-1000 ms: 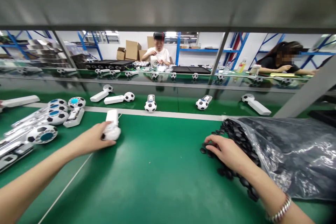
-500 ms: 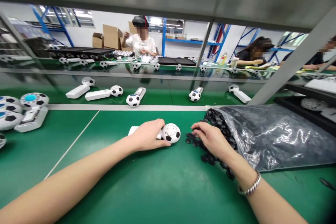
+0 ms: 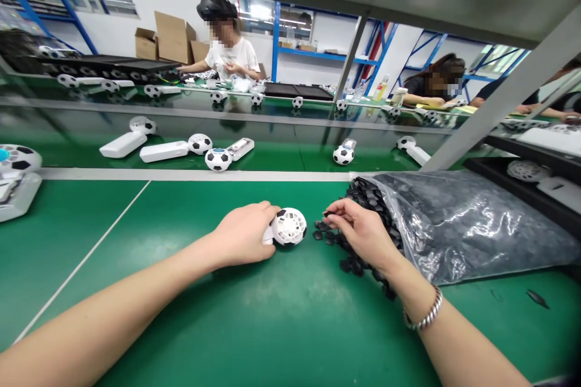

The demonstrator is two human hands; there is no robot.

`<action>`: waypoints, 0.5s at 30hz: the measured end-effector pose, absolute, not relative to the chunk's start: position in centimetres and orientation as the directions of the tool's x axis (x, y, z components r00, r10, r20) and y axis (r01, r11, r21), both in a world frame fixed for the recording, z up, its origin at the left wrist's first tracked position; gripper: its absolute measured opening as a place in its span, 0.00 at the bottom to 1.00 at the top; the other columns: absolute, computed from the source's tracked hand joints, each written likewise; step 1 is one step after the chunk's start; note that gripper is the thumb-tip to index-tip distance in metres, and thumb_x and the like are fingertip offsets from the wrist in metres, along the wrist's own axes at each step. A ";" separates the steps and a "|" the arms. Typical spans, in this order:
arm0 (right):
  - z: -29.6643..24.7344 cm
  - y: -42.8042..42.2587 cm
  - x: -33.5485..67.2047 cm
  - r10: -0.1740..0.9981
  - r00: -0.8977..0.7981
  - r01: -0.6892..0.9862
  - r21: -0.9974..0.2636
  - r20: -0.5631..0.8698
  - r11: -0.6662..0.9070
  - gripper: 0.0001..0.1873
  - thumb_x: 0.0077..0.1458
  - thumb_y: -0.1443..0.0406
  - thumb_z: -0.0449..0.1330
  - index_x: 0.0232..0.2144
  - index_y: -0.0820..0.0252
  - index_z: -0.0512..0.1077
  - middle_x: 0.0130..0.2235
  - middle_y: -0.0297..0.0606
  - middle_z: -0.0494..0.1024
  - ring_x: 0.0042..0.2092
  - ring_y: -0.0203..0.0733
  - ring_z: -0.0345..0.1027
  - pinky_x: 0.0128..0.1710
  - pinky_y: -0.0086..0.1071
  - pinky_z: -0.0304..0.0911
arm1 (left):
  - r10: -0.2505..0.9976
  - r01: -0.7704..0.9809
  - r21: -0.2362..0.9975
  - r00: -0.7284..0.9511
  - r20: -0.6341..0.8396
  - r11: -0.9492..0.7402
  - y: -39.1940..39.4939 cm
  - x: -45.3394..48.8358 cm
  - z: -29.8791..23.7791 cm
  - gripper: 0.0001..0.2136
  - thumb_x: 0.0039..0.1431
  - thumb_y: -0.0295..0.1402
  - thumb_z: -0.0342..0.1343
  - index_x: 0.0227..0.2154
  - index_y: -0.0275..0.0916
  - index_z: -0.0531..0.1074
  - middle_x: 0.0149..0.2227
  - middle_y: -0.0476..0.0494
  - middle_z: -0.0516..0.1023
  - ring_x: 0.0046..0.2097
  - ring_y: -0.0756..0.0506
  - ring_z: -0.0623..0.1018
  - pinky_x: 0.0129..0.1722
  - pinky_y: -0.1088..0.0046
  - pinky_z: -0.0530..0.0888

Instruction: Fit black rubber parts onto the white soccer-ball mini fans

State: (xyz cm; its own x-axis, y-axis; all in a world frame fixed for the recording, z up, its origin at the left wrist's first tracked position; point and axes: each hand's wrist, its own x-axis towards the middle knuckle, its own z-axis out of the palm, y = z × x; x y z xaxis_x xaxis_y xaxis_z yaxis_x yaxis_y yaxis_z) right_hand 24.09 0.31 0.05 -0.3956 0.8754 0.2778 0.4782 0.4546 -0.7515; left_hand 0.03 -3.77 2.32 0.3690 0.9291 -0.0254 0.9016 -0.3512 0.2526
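On my feed, the table [image 3: 91,217] leaves room left of my left hand [image 3: 245,233], back to the grey strip [image 3: 249,176]. That hand grasps a ball unit [image 3: 290,227] low over the middle; past a narrow gap, my right hand [image 3: 365,234] pinches a black piece [image 3: 327,213]. Loose pieces [image 3: 351,265], a bag [image 3: 476,224] and a post [image 3: 503,81] crowd the right.

Head view, forward and down over worktop [image 3: 272,326]

Smooth white plastic ball [image 3: 290,227], matt black plastic pieces [image 3: 368,195], glossy clear plastic bag [image 3: 476,221], smooth, faintly shiny tabletop [image 3: 218,326], shiny metal bracelet [image 3: 429,316], matt cardboard box [image 3: 173,37]
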 end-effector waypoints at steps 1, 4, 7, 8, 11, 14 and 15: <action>0.1 0.3 24.1 0.865 -0.400 0.493 -0.723 0.305 0.483 0.04 0.54 0.65 0.53 0.34 0.57 0.66 0.33 0.33 0.74 0.35 0.37 0.70 0.37 0.30 0.65 | 0.916 0.892 0.222 0.400 0.016 -0.393 -3.9 0.3 2.2 0.24 0.43 0.31 0.53 0.47 0.42 0.62 0.39 0.44 0.70 0.39 0.41 0.71 0.34 0.67 0.66; 0.2 0.4 24.2 0.801 -0.434 0.533 -0.599 0.413 0.598 0.04 0.54 0.67 0.54 0.33 0.57 0.68 0.34 0.33 0.73 0.37 0.37 0.68 0.39 0.31 0.62 | 0.854 0.837 0.168 0.509 0.109 -0.521 -3.9 0.7 1.8 0.25 0.45 0.22 0.48 0.48 0.45 0.62 0.39 0.45 0.69 0.41 0.42 0.70 0.39 0.65 0.65; 0.3 0.4 24.2 0.751 -0.466 0.523 -0.539 0.467 0.660 0.05 0.53 0.69 0.54 0.34 0.58 0.68 0.35 0.34 0.73 0.38 0.37 0.66 0.40 0.30 0.61 | 0.796 0.787 0.139 0.574 0.192 -0.601 -3.6 0.5 1.6 0.23 0.50 0.18 0.43 0.47 0.47 0.64 0.42 0.44 0.69 0.47 0.43 0.67 0.50 0.58 0.59; 0.4 0.3 24.2 0.749 -0.469 0.514 -0.546 0.467 0.662 0.05 0.53 0.69 0.55 0.34 0.58 0.68 0.34 0.34 0.73 0.37 0.36 0.66 0.40 0.30 0.61 | 0.792 0.786 0.136 0.572 0.212 -0.604 -3.4 0.3 1.6 0.22 0.52 0.18 0.42 0.46 0.47 0.65 0.45 0.43 0.68 0.50 0.42 0.65 0.52 0.55 0.56; 0.6 -0.1 23.9 0.774 -0.455 0.477 -0.614 0.440 0.629 0.05 0.53 0.68 0.56 0.34 0.58 0.69 0.33 0.33 0.73 0.35 0.36 0.67 0.37 0.29 0.63 | 0.835 0.800 0.238 0.521 0.179 -0.550 -3.5 -0.3 1.5 0.21 0.52 0.21 0.46 0.47 0.50 0.65 0.55 0.42 0.58 0.58 0.37 0.54 0.52 0.52 0.57; 0.8 -0.4 23.7 0.769 -0.478 0.431 -0.649 0.425 0.627 0.05 0.53 0.67 0.56 0.34 0.57 0.70 0.33 0.34 0.73 0.35 0.36 0.67 0.38 0.30 0.63 | 0.845 0.738 0.477 0.535 0.018 -0.477 -4.3 -0.1 1.4 0.33 0.44 0.31 0.59 0.55 0.50 0.55 0.61 0.41 0.44 0.61 0.32 0.47 0.53 0.52 0.59; 0.9 -0.5 23.7 0.752 -0.502 0.413 -0.645 0.428 0.643 0.05 0.54 0.67 0.55 0.34 0.57 0.71 0.33 0.34 0.73 0.36 0.36 0.67 0.38 0.30 0.63 | 0.849 0.715 0.545 0.529 -0.013 -0.438 -4.6 0.2 1.2 0.38 0.40 0.35 0.62 0.56 0.49 0.53 0.62 0.39 0.41 0.61 0.31 0.44 0.54 0.51 0.58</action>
State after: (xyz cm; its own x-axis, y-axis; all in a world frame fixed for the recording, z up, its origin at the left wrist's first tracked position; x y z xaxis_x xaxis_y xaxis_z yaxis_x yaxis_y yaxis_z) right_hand 23.70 -0.51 0.87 -0.5023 0.7515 0.4277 0.4132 0.6431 -0.6448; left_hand 0.18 -4.59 1.24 0.5289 0.8486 -0.0129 0.7152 -0.4375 0.5450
